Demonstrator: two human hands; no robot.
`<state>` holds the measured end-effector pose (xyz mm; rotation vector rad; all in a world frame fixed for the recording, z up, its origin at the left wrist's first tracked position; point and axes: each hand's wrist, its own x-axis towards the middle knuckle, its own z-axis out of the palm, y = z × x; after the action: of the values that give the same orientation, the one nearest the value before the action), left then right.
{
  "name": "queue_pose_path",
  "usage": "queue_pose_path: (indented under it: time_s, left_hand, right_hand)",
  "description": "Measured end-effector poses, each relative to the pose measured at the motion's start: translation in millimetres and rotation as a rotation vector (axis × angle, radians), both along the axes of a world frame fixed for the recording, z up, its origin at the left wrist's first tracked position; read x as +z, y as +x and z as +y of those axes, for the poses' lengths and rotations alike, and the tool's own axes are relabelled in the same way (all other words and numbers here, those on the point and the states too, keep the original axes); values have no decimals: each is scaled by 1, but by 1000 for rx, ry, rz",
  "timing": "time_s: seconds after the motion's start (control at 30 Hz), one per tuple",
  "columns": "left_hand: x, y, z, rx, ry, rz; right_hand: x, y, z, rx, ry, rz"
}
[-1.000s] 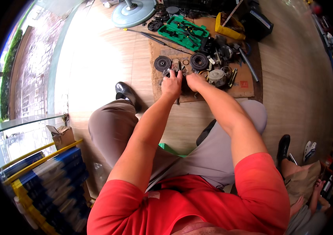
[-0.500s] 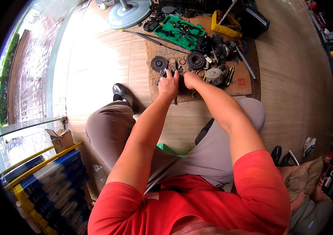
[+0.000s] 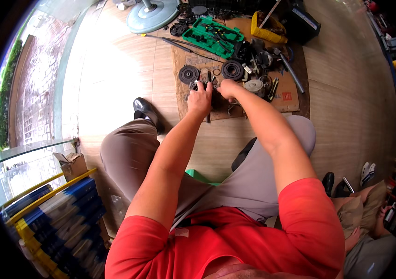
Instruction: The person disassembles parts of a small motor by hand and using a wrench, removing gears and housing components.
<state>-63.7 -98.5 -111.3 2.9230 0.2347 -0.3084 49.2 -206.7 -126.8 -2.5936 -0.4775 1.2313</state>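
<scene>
My left hand (image 3: 200, 100) is over a dark, greasy metal machine part (image 3: 215, 101) on the cardboard sheet (image 3: 187, 111), its fingers gripping the part's far side. At the part's right side is my right hand (image 3: 228, 89), fingers curled together; what they pinch is too small to make out. Beyond the left hand lies a black grooved pulley (image 3: 189, 74). A second black ring-shaped pulley (image 3: 232, 70) sits just past the right hand, with a thin ring (image 3: 216, 72) between the two. A pale round metal housing (image 3: 254, 86) rests to the right.
An open green tool case (image 3: 212, 37) lies behind the parts, with a yellow tray (image 3: 268, 29) and black battery-like box (image 3: 302, 25) beside it. A grey metal tube (image 3: 292, 74) lies at right. Far left stands a round pale base (image 3: 153, 17). Another person's leg (image 3: 361, 204) shows lower right.
My right hand has shifted slightly away from me, its fingers turned more downward beside the metal part. My left hand stays nearly in place on it.
</scene>
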Motion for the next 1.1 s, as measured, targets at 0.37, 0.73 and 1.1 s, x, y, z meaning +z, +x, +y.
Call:
queue_pose_path:
  time_s: [0.37,0.73,1.1]
  left_hand:
    - [3,4,-4,-10,-20,13]
    - [-15,5,-1,23,-10,25]
    - [-16,3,-2,22,3,-103]
  right_hand:
    - [-23,16,-39,336,60,-186]
    - [-19,6,-28,458,31,-309]
    - [-22,-2,-24,588,-34,-473]
